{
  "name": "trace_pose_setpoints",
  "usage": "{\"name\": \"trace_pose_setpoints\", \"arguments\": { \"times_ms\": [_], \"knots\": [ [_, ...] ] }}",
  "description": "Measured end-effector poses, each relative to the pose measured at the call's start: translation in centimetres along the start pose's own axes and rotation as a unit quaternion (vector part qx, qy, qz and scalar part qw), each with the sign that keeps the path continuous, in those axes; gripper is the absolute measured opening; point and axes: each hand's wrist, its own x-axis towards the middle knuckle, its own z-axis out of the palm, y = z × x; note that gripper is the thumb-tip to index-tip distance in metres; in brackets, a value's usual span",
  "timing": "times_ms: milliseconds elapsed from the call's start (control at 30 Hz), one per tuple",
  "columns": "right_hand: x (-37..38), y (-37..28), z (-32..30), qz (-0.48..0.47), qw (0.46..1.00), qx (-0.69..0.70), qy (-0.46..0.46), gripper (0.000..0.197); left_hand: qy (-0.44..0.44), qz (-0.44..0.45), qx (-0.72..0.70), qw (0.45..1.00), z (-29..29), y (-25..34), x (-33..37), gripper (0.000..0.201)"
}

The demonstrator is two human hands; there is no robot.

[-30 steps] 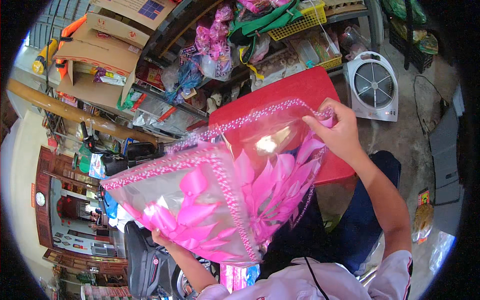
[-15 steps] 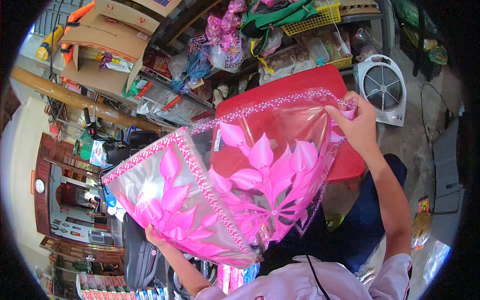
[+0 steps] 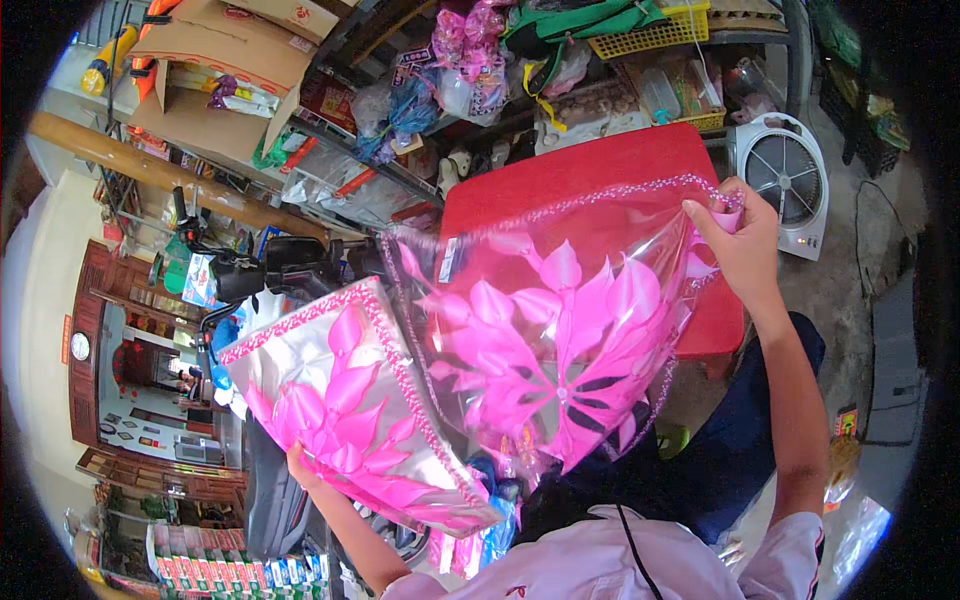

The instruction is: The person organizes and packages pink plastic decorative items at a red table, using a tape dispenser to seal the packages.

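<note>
My left hand (image 3: 303,462) grips the lower left edge of a stack of clear plastic flower sleeves (image 3: 325,395), printed with pink lilies and a pink-and-white speckled border. Its fingers are partly hidden behind the plastic. On the right, my right hand (image 3: 738,225) pinches the upper corner of a single clear sleeve (image 3: 560,330) with the same pink flower print, between thumb and fingers. That sleeve hangs spread out between the hands, its lower left part overlapping the stack's edge. Through it shows the red table (image 3: 580,190).
Beyond the red table stands a grey-white box fan (image 3: 780,180). Shelves behind carry a yellow basket (image 3: 650,35), bagged goods and a cardboard box (image 3: 215,60). A motorbike (image 3: 280,270) is at left. Small packaged boxes (image 3: 240,560) are stacked at lower left.
The single sleeve has pulled farther from the stack at the top, opening a gap. My right hand has shifted slightly right, and the stack's upper corner has dropped.
</note>
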Motion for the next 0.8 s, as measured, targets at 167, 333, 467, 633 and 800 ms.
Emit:
{"name": "trace_pose_setpoints", "arguments": {
  "times_ms": [167,333,467,633,800],
  "knots": [
    [0.1,-0.1,-0.1,-0.018,0.998,-0.062,-0.007,0.028,0.048,-0.015,0.033,0.998,-2.6,-0.5,0.5,0.056],
    [0.0,-0.1,0.0,-0.033,0.996,-0.08,-0.008,0.032,0.07,-0.017,0.164,0.984,-5.4,-0.8,0.4,0.045],
    [0.1,0.4,0.1,-0.036,0.992,-0.119,0.01,0.032,-0.079,-0.038,0.316,0.945,-6.9,-2.7,0.5,0.025],
    [-0.1,1.0,0.4,0.002,0.995,-0.098,-0.011,0.028,-0.151,0.063,0.569,0.806,-8.0,-8.4,-0.9,0.02],
    [-0.3,1.5,0.4,0.007,0.992,-0.127,-0.009,0.028,-0.082,0.089,0.733,0.67,-5.8,-18.5,-3.1,0.013]
  ]
}}
